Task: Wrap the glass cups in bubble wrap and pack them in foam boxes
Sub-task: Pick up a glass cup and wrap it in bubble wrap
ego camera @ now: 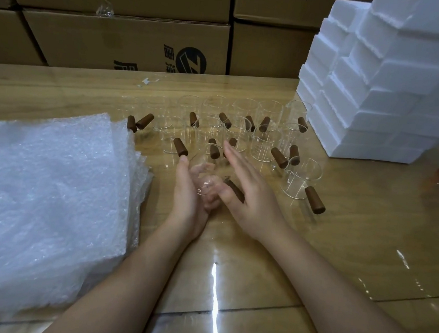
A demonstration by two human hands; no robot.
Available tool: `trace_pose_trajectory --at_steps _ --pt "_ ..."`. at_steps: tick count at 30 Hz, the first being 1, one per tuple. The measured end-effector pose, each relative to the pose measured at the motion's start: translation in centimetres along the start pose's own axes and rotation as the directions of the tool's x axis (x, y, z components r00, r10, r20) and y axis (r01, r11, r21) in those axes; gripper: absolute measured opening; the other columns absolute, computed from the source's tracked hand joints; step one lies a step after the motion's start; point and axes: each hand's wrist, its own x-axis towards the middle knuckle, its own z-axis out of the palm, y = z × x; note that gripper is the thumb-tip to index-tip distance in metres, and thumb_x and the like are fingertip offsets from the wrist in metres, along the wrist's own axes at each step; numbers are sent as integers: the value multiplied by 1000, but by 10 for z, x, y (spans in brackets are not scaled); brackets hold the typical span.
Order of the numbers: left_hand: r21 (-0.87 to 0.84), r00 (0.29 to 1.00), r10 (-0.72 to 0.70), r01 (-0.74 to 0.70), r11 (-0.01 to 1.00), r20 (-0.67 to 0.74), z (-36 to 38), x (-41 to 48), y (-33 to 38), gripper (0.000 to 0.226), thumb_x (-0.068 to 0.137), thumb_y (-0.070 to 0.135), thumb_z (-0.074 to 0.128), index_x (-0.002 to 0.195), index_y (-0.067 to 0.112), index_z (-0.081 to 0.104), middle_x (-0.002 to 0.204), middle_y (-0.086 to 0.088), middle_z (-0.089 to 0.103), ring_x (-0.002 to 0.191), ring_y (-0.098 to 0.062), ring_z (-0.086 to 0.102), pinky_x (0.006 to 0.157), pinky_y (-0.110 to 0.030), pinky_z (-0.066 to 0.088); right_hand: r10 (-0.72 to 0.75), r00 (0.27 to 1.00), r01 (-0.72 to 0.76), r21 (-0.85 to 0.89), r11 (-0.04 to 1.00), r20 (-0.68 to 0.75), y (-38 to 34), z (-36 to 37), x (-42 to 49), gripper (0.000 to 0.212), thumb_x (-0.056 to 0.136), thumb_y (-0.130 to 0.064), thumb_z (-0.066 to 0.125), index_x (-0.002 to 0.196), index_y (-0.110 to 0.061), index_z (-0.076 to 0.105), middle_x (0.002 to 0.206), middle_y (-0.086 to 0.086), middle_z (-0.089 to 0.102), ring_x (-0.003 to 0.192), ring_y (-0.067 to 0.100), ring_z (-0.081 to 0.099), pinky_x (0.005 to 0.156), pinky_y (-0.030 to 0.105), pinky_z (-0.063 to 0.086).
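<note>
Clear glass cups (262, 146) with short brown wooden side handles stand upright in loose rows at mid-table, their handles pointing various ways. One more, the held cup (206, 183), lies tilted in the left hand (188, 192), whose fingers curl round it. The right hand (248, 187) lies straight-fingered at its handle side. A thick stack of translucent bubble wrap sheets (45, 199) lies flat to the left. White foam boxes (378, 100) are stacked in steps at the right rear.

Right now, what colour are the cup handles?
Dark brown, wood-like. The head view shows it best, on the handle at near right.
</note>
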Motion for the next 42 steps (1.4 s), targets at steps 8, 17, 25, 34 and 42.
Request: trace_pose_trajectory --at_steps 8,17,25,34,42 --pt "-248 993 -103 87 965 -51 -5 -1 9 72 94 59 21 130 0 41 96 -16 48 69 -24 40 54 -26 25 -198 976 197 -15 980 -92 -3 7 -3 59 92 -37 45 135 3 46 145 14 43 137 23 39 113 45 31" --pt "-94 995 -77 71 993 -61 -3 -3 7 73 96 58 17 131 2 48 111 -20 68 97 -32 63 75 -35 44 -389 917 383 -73 921 -89 -11 7 -5 54 93 -33 49 129 7 51 140 20 47 134 30 43 113 45 31" --pt "76 996 85 -88 993 37 4 -6 -1 68 100 49 17 121 -5 53 78 -17 61 71 -26 58 64 -32 46 -386 916 384 -45 922 -107 -10 6 -2 52 92 -25 50 132 7 44 144 21 40 137 29 38 112 49 31" --pt "120 991 66 -80 990 120 5 -9 -4 56 99 49 20 110 1 48 56 -5 60 48 -16 55 47 -23 44 -206 977 198 -129 972 -51 -9 2 2 71 91 -43 44 146 -3 26 155 8 24 145 16 21 117 46 21" --pt "5 998 36 -36 999 -51 2 -6 2 54 97 52 23 86 11 56 55 -5 49 49 -17 41 48 -25 26 -113 993 110 -115 987 -20 -4 6 -1 72 90 -47 42 147 -8 26 156 3 23 144 10 20 117 44 22"
